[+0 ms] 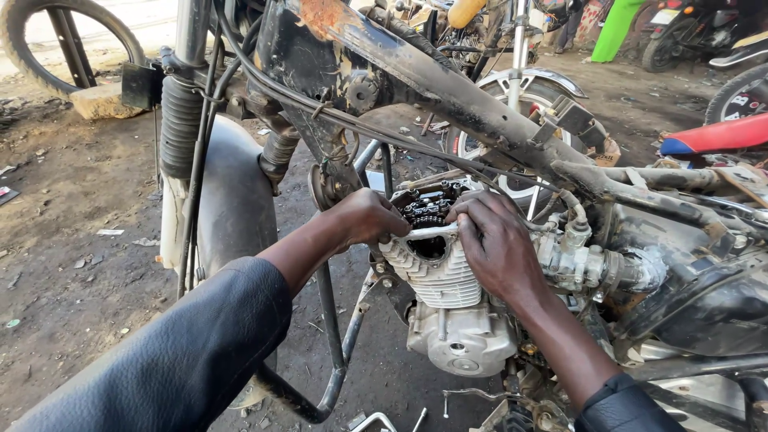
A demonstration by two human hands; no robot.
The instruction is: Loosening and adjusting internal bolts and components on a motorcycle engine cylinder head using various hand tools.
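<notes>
Head view: a stripped motorcycle frame (pixel 448 88), rusted and oily, stands on bare dirt ground (pixel 72 240); its engine (pixel 452 312) hangs below the top tube, with a finned cylinder head (pixel 432 276) whose cover is off, exposing a cam chain and sprocket (pixel 426 212) in the open top. Left hand (pixel 364 216), sleeved in dark leather, rests on the front edge of the cylinder head, fingers curled shut against the metal; what lies inside its grip cannot be told. Right hand (pixel 496 240) lies over the rear edge of the head, its fingers closed on a flat pale metal piece (pixel 428 233) that spans the opening between the two hands. Carburettor (pixel 572 256) sits just behind the right hand; cables (pixel 336 116) run along the frame above. Front fork with rubber gaiter (pixel 180 120) and grey mudguard (pixel 236 200) stand at the left; a red seat (pixel 716 136) shows at the right edge; a loose tyre (pixel 68 36) stands at the upper left corner.
</notes>
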